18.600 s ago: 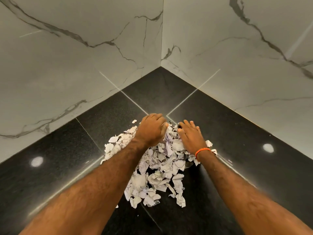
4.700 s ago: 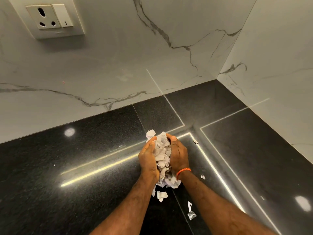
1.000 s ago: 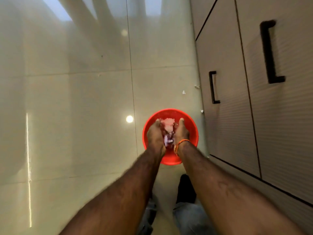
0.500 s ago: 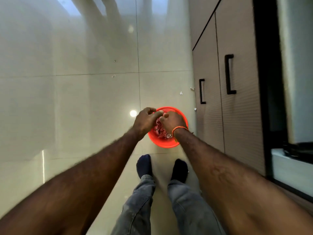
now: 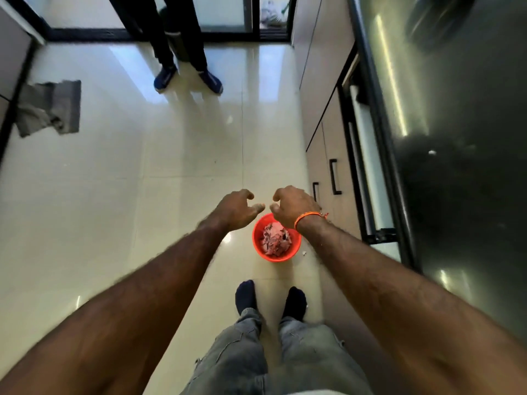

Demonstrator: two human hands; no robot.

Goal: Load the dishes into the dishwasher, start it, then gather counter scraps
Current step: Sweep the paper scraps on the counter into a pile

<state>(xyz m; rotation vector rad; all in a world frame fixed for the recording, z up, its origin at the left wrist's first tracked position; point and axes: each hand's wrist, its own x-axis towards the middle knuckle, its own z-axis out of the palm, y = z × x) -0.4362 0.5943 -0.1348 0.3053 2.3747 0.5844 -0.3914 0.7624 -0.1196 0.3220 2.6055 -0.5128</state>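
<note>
A small red bucket (image 5: 258, 246) stands on the cream floor tiles just ahead of my feet. A heap of torn paper scraps (image 5: 275, 239) fills it. My left hand (image 5: 238, 209) hovers above and left of the bucket, fingers loosely curled and apart, holding nothing. My right hand (image 5: 291, 205), with an orange wristband, hangs above the bucket's far rim, also empty with fingers apart. One scrap (image 5: 304, 253) lies on the floor right of the bucket.
Beige cabinet doors with black handles (image 5: 334, 176) run along the right, under the black counter (image 5: 456, 138). Another person's legs and blue shoes (image 5: 186, 78) stand ahead near a glass door. A grey cloth (image 5: 48, 109) lies on the floor at left.
Both hands have let go of the paper scraps into the bucket and lifted away, now empty. My view has risen and tilted forward, showing more of the floor and the standing person.
</note>
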